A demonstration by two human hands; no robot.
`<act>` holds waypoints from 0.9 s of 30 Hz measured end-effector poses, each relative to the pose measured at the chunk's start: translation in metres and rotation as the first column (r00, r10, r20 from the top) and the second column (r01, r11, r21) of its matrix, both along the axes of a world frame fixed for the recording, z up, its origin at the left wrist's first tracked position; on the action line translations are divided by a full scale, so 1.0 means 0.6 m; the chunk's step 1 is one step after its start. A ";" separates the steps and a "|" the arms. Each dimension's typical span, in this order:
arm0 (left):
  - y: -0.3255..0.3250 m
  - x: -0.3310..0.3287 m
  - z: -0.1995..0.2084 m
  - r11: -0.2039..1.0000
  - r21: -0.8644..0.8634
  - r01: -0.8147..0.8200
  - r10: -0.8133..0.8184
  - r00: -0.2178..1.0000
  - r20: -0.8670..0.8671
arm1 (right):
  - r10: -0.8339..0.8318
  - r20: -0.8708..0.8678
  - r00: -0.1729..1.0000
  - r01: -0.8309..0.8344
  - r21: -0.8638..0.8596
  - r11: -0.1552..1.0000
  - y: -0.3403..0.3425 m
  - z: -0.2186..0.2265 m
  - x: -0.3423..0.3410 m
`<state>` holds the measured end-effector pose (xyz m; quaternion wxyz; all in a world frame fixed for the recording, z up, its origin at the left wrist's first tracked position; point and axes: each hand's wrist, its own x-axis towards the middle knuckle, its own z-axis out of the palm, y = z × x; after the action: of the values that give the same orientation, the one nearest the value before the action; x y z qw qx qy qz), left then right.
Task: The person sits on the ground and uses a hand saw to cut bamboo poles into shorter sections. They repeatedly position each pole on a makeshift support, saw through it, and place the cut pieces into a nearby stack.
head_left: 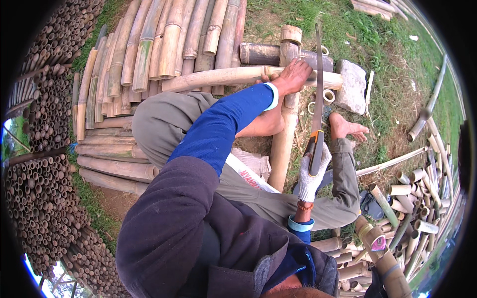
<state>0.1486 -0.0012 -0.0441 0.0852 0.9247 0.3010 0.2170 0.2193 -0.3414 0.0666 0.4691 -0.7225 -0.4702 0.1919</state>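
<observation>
A pale bamboo pole (213,78) lies crosswise in front of me, over a post-like bamboo support (284,146). My bare left hand (294,77) is closed over the pole near its right end. In my right hand (314,171), which wears a white knitted glove, is a hand saw (318,107) with an orange and black handle. Its long blade points away from me and crosses the pole just right of my left hand. Whether the teeth touch the bamboo, I cannot tell. A darker bamboo piece (263,53) lies behind the pole.
A grey stone block (351,85) sits by the pole's right end. Small cut bamboo rings (328,96) lie near my bare foot (346,126). Stacked bamboo poles (149,44) fill the far left, and a heap of short offcuts (422,213) lies at right.
</observation>
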 end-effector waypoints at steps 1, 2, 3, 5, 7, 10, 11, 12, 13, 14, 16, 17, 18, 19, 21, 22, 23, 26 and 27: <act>-0.003 -0.006 -0.001 1.000 -0.021 -0.003 0.002 1.000 -0.017 | 0.003 -0.061 0.998 -0.003 -0.007 1.000 0.001 0.001 0.004; -0.005 -0.002 0.001 0.999 -0.038 0.001 -0.002 1.000 -0.028 | -0.046 -0.150 0.988 0.045 -0.007 0.999 -0.002 0.003 0.010; -0.007 0.002 0.001 0.998 -0.056 0.005 -0.007 0.999 -0.039 | -0.094 -0.238 0.967 0.094 -0.011 0.995 -0.004 0.006 0.015; 0.000 -0.012 -0.008 1.000 -0.013 -0.026 0.025 0.997 -0.071 | -0.052 -0.208 0.977 0.057 0.017 0.998 0.002 0.017 0.042; -0.009 0.016 0.007 0.998 -0.057 0.033 -0.037 0.997 -0.067 | -0.077 -0.151 0.986 0.090 0.085 0.992 0.022 0.071 0.058; -0.003 -0.020 0.007 0.995 -0.098 0.011 -0.012 1.000 -0.017 | 0.013 0.261 0.965 -0.055 0.152 0.987 0.133 0.075 0.126; -0.006 -0.014 0.015 0.992 -0.123 -0.004 -0.003 0.998 -0.055 | -0.010 0.242 0.970 -0.009 0.077 0.997 0.175 0.077 0.148; -0.010 -0.003 0.016 0.993 -0.118 0.007 -0.012 0.999 -0.039 | 0.043 0.159 0.986 -0.076 0.211 0.975 0.232 0.059 0.181; -0.008 0.002 0.016 0.994 -0.106 0.008 -0.011 0.999 -0.030 | -0.013 0.278 0.960 -0.081 0.325 0.942 0.294 0.027 0.217; -0.009 0.001 0.016 0.995 -0.101 0.015 -0.017 1.000 -0.019 | -0.048 0.415 0.909 -0.068 0.261 0.963 0.343 0.025 0.240; -0.011 -0.001 0.014 0.996 -0.086 -0.007 0.006 1.000 -0.006 | -0.073 0.603 0.794 -0.093 0.239 0.966 0.403 0.035 0.254; 0.003 -0.017 -0.009 0.998 -0.037 -0.054 0.051 0.997 -0.054 | -0.024 0.633 0.774 -0.101 0.161 0.982 0.441 0.023 0.244; -0.005 0.008 0.008 0.997 -0.075 -0.036 0.030 0.997 -0.077 | -0.038 0.582 0.813 -0.053 0.138 0.989 0.440 0.007 0.258; -0.003 0.007 0.007 0.996 -0.079 -0.036 0.030 0.997 -0.069 | -0.037 0.544 0.838 -0.052 0.148 0.988 0.450 -0.026 0.256; -0.002 0.010 -0.014 0.998 -0.058 -0.024 0.024 1.000 -0.010 | -0.040 0.459 0.888 -0.052 0.185 0.981 0.457 -0.088 0.252; 0.000 0.000 -0.027 0.998 -0.033 -0.050 0.050 0.999 0.011 | -0.029 0.399 0.917 -0.054 0.195 0.979 0.459 -0.113 0.242; -0.008 -0.001 -0.032 0.998 -0.013 -0.055 0.056 0.998 0.042 | -0.019 0.328 0.944 -0.045 0.186 0.982 0.454 -0.124 0.245; -0.008 -0.003 -0.019 0.998 -0.060 -0.031 0.031 0.999 0.004 | 0.000 0.208 0.978 -0.039 0.183 0.982 0.446 -0.134 0.252; -0.010 -0.003 -0.018 0.998 -0.060 -0.017 0.018 1.000 0.007 | 0.004 0.182 0.983 -0.037 0.178 0.983 0.436 -0.136 0.252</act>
<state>0.1468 -0.0074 -0.0548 0.1118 0.9183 0.3152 0.2120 0.3704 -0.0798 -0.0152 0.4859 -0.6867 -0.5337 0.0868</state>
